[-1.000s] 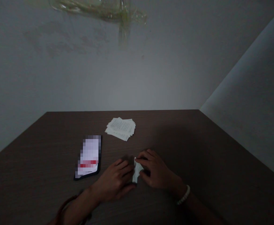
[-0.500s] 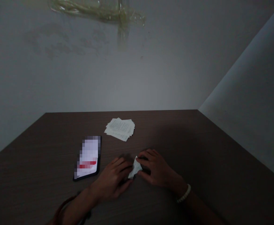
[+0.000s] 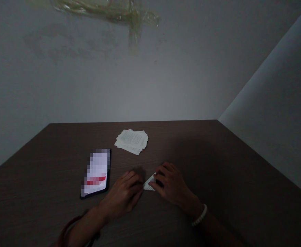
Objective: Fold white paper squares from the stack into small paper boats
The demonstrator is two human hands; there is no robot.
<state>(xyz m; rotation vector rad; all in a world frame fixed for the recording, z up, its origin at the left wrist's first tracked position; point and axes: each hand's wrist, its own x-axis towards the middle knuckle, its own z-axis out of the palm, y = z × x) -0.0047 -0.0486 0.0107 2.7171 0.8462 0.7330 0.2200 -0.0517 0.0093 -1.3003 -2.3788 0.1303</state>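
Observation:
A small folded piece of printed paper (image 3: 149, 185), roughly triangular, lies low over the table between my two hands. My left hand (image 3: 129, 192) has its fingers curled and pinched at the paper's left corner. On the other side, my right hand (image 3: 169, 181) grips the paper's right part between thumb and fingers, hiding that end. Farther back is a loose stack of printed paper slips (image 3: 132, 140), fanned unevenly. A phone (image 3: 96, 173) with a lit, pixelated screen lies left of my left hand.
The dark brown wooden table (image 3: 191, 137) meets a grey wall (image 3: 150, 89) at its back edge. Another wall surface (image 3: 276, 113) slants along the right. Yellowish tape (image 3: 109, 13) is stuck high on the back wall.
The paper has turned and now shows as a flatter triangle between my hands. My left fingers have closed at its left corner, and my right fingers now cover more of its right side.

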